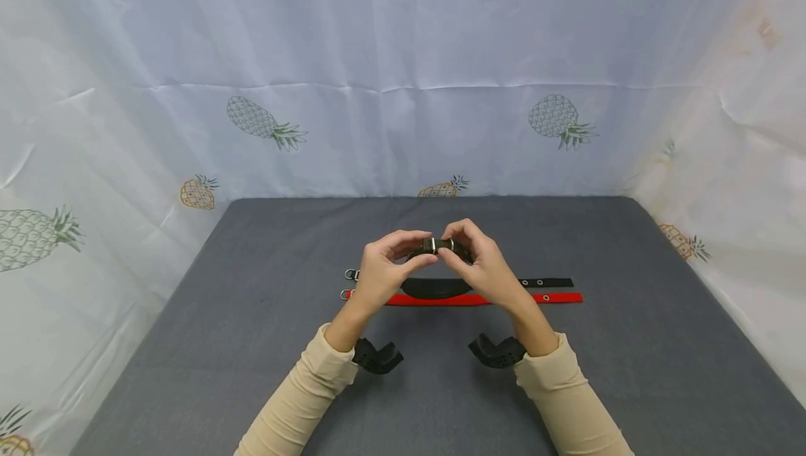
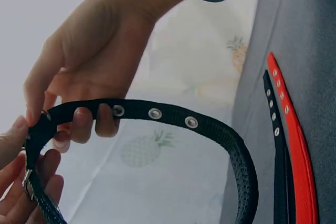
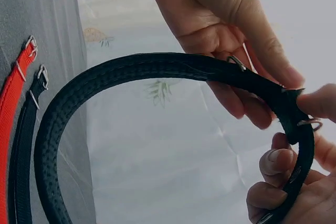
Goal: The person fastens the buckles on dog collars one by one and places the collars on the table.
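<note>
The head camera faces forward and down over the table. Both wrist views, close and sideways, share the dark collar.

The collar is above two straps (nearly parallel) on the table.

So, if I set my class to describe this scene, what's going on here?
A person's left hand and right hand grip a dark looped strap with metal eyelets, fingers close together, holding it up above the dark grey table. On the table, a long black strap and a long red strap lie side by side, the red nearer the person.
</note>
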The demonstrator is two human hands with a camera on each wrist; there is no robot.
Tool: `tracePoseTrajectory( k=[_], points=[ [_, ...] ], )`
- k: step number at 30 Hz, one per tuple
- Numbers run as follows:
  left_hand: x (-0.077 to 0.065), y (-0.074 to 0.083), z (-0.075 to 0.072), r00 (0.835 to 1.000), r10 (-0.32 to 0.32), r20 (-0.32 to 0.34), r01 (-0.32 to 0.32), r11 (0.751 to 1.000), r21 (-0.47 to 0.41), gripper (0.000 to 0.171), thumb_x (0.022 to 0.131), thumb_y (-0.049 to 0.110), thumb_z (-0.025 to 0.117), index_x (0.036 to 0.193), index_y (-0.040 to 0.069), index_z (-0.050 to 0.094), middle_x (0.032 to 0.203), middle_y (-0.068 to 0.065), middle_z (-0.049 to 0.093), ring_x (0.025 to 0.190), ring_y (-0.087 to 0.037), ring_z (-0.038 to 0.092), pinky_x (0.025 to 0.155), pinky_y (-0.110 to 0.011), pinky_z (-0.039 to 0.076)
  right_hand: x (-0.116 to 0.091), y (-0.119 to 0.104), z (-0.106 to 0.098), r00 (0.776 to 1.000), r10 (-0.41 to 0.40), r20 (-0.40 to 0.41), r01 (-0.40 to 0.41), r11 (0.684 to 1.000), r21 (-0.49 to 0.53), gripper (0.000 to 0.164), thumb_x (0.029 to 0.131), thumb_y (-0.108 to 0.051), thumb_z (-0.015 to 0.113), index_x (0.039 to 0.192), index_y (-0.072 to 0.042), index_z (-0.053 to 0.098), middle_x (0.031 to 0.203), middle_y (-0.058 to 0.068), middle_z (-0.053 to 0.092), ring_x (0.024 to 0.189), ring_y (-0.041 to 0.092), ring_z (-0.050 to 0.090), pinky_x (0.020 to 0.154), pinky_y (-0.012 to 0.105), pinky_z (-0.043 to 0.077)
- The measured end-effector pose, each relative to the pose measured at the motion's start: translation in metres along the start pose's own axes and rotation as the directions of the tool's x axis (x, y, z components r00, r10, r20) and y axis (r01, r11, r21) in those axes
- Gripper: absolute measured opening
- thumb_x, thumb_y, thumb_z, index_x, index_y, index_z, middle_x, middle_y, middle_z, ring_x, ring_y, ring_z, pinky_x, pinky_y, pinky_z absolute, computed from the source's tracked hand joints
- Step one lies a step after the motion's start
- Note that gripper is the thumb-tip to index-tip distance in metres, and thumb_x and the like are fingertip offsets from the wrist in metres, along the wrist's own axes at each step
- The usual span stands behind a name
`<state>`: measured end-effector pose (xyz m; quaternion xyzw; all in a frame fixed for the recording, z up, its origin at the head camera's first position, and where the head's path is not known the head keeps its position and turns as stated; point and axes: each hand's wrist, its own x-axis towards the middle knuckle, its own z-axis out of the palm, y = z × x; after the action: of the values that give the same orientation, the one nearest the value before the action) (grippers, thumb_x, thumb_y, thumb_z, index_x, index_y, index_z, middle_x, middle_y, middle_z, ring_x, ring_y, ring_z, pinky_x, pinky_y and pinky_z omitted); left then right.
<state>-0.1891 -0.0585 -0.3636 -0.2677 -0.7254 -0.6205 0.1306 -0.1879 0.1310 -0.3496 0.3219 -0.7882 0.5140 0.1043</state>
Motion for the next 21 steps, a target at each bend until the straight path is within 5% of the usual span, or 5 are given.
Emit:
tracePoseTrajectory(
  k=[5, 11, 21],
  points=[
    [0.0010, -0.0007, -0.0013, 0.999, 0.041, 0.013, -0.041, 0.999, 0.000, 0.028, 0.085, 0.000, 0.069, 0.112, -0.005, 0.067, 0.110, -0.024, 0.069, 0.098, -0.018, 0.071, 0.088, -0.026, 0.057, 0.0001, 0.0001, -0.0006, 0.999, 0.033, -0.005, -0.033, 0.998, 0.053, 0.018, 0.095, 0.001, 0.056, 0.111, 0.004, 0.047, 0.088, 0.012, 0.054, 0.067, 0.004, 0.044, 0.060, 0.021, 0.040],
    [0.0020, -0.0008, -0.0036, 0.997, 0.073, 0.006, -0.073, 0.997, 0.040, 0.025, 0.085, 0.000, 0.069, 0.110, -0.005, 0.067, 0.106, -0.024, 0.070, 0.098, -0.032, 0.070, 0.088, -0.030, 0.058, 0.0005, 0.0024, -0.0001, 0.997, 0.067, 0.039, -0.072, 0.990, 0.120, 0.033, 0.093, -0.006, 0.061, 0.125, 0.001, 0.052, 0.119, 0.022, 0.060, 0.090, -0.003, 0.058, 0.072, 0.017, 0.048],
    [0.0021, -0.0025, -0.0063, 0.985, 0.169, 0.018, -0.170, 0.980, 0.108, 0.020, 0.084, 0.003, 0.071, 0.103, -0.001, 0.072, 0.100, -0.018, 0.071, 0.095, -0.024, 0.067, 0.087, -0.029, 0.057, -0.0008, 0.0019, 0.0020, 0.997, 0.071, 0.036, -0.074, 0.994, 0.085, 0.028, 0.091, -0.010, 0.065, 0.118, -0.002, 0.061, 0.098, 0.006, 0.057, 0.064, 0.007, 0.046, 0.057, 0.021, 0.042]
  ],
)
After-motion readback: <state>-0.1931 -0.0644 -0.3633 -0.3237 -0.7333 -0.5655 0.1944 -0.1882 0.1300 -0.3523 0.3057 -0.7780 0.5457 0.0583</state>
